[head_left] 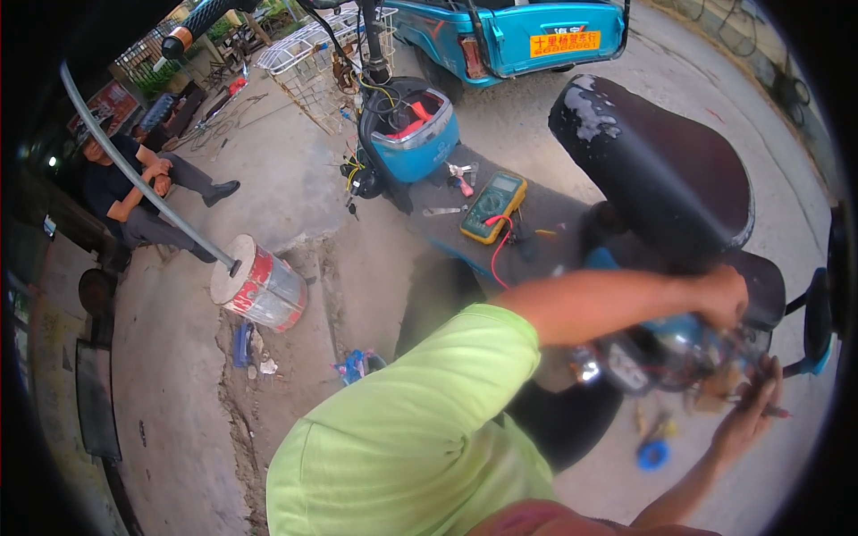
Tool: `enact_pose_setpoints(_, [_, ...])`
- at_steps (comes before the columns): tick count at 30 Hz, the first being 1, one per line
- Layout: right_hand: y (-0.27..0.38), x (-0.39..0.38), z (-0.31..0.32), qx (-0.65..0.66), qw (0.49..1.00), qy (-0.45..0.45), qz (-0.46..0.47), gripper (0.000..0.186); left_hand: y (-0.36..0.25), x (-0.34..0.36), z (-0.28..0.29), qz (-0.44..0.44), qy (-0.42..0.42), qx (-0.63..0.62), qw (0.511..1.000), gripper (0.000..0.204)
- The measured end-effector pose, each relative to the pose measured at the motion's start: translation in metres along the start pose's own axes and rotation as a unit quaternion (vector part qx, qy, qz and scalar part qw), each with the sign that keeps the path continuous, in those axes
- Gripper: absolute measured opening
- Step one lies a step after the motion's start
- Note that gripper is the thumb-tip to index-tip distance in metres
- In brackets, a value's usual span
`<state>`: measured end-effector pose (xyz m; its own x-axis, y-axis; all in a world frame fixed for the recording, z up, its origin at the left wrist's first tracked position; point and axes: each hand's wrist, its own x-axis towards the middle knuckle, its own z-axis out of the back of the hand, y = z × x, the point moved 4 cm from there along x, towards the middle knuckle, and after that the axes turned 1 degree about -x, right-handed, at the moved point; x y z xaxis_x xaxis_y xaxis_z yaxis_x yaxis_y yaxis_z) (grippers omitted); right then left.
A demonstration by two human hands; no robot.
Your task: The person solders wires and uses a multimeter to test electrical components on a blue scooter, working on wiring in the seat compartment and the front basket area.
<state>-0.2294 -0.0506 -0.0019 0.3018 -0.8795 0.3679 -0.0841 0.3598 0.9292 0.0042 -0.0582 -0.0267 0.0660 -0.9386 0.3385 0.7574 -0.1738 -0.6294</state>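
The scooter's footboard [554, 192] carries a yellow-cased multimeter [494, 207], lying close to the near edge, with pliers [463, 179] just beside it. Concrete ground [362, 268] stretches between that edge and a red-and-white drum [273, 290] with a pole in it, giving room on the left; on the other side, the black seat [666, 165] overhangs the footboard's end. The left hand [722, 299] is curled beside the seat's rear, but whether it grips anything cannot be told. The right hand [749, 418] is closed around a slender rod [778, 412] with a reddish end, near wiring [715, 357] too blurred to sort out. The multimeter's red lead [497, 259] disappears behind the left forearm, which also covers part of the scooter. The lower frame cuts off the right forearm.
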Motion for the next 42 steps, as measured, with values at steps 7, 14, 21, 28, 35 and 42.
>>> enact_pose_setpoints(7, [0.023,-0.055,-0.039,0.031,0.996,-0.073,0.046,0.053,-0.004,-0.069,0.014,-0.024,-0.084,-0.438,0.895,0.020])
enact_pose_setpoints(14, [-0.010,-0.119,-0.083,-0.075,0.984,0.052,0.150,0.037,-0.013,-0.176,-0.021,0.089,-0.027,-0.597,0.797,0.035])
enact_pose_setpoints(21, [-0.005,-0.153,-0.118,-0.221,0.940,0.143,0.218,0.049,-0.016,-0.216,-0.030,0.199,-0.092,-0.724,0.654,0.034])
enact_pose_setpoints(28, [-0.036,-0.164,-0.108,-0.203,0.962,0.172,0.066,0.058,0.000,-0.233,-0.001,0.077,-0.184,-0.680,0.705,0.026])
enact_pose_setpoints(35, [-0.050,-0.193,-0.113,-0.170,0.924,0.334,-0.075,0.050,-0.001,-0.272,0.094,-0.081,-0.383,-0.173,0.904,0.018])
enact_pose_setpoints(42, [-0.024,-0.180,-0.138,0.031,0.967,0.234,-0.096,0.071,0.008,-0.266,0.023,-0.103,-0.246,-0.268,0.926,0.024])
